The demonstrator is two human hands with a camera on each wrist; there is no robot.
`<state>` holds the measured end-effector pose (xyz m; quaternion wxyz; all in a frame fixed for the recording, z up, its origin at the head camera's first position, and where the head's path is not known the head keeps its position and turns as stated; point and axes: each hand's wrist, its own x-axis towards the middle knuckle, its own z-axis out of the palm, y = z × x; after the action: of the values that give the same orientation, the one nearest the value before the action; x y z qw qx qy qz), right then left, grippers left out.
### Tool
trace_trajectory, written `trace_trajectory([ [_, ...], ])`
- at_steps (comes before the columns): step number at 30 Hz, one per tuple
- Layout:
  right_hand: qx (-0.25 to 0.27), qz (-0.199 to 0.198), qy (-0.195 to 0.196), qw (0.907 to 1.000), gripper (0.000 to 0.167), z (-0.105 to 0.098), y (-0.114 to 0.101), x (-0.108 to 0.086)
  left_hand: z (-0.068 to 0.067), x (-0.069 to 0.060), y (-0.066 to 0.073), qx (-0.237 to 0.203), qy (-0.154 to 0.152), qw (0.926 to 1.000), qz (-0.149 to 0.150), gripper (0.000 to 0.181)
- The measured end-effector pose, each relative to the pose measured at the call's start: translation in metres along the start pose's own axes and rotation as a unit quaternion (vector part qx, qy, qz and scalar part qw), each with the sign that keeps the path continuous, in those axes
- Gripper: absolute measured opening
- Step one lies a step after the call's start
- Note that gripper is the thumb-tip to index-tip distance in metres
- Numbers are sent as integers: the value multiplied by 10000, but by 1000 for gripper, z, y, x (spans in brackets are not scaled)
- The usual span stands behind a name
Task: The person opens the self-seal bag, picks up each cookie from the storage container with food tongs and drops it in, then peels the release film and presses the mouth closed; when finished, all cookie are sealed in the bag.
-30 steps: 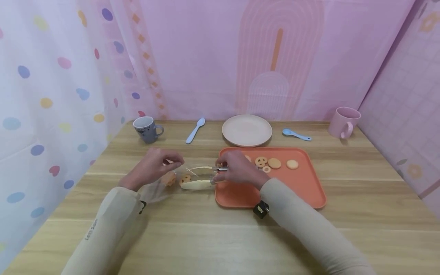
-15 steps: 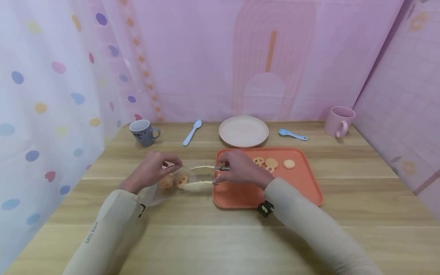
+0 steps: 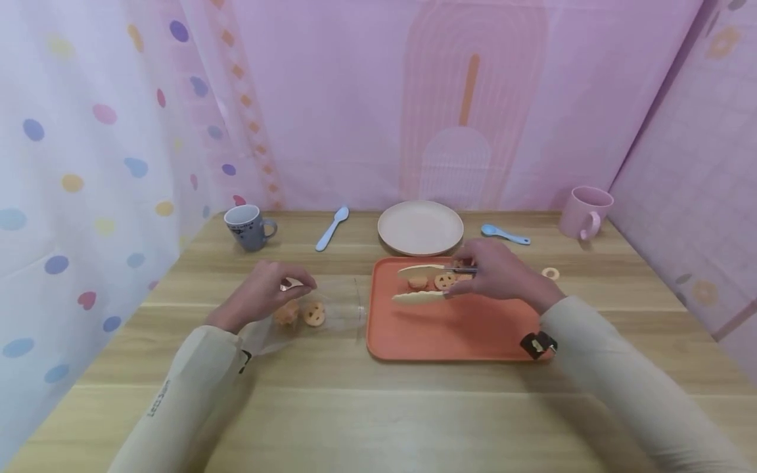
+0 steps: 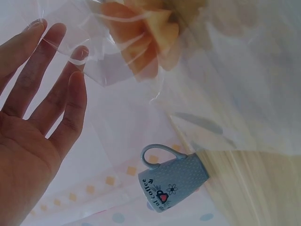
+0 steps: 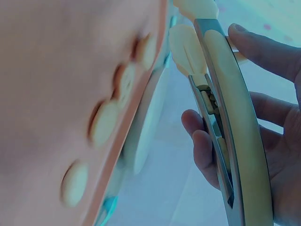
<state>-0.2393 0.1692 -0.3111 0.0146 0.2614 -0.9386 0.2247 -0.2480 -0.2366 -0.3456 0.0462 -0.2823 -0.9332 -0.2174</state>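
A pink curtain point(image 3: 355, 98) backs the wooden table point(image 3: 378, 420). Taking the head view with the orange tray point(image 3: 414, 341) as the clock's centre, the clear bag point(image 3: 340, 320) lies at 9 o'clock, its mouth just beside the tray's rim. Its film looks thin, light, limp and rather slippery, likely to collapse unless one lip is kept up. The plate point(image 3: 420, 228) sits near 11 o'clock.

The right hand point(image 3: 497, 269) has its fingers wrapped round the tongs point(image 5: 237, 108), their tips spread over the tray with no cookie seen between them. The left hand point(image 3: 272, 286) pinches the bag's film between thumb and fingertip, a sensible place to hold it. The tongs' arms look stiff, and mid-arm seems the best grip for a gentle squeeze.

The grey mug point(image 3: 247, 230) stands at 10 o'clock, the pink mug point(image 3: 585, 213) at 2. One spoon point(image 3: 332, 228) lies toward 10, another at 1.

Cookies point(image 3: 445, 282) line the tray's 12 o'clock side, some behind the hand; a pumpkin cookie point(image 3: 314, 315) and a brown clump point(image 3: 287, 312) are inside the bag. They look light and possibly brittle, best taken softly by opposite edges. Smallest, a ring point(image 3: 550, 273) lies off the tray at 2 o'clock.
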Motion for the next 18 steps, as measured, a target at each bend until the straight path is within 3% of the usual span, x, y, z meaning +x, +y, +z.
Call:
trace_trajectory([
  [7, -166, 35, 219, 9996, 33, -3, 26, -6, 1, 1, 1, 13, 124, 9997, 207, 10],
  [18, -376, 130, 174, 9991, 32, -9, 39, -1, -6, 4, 0, 16, 377, 9984, 410, 12],
])
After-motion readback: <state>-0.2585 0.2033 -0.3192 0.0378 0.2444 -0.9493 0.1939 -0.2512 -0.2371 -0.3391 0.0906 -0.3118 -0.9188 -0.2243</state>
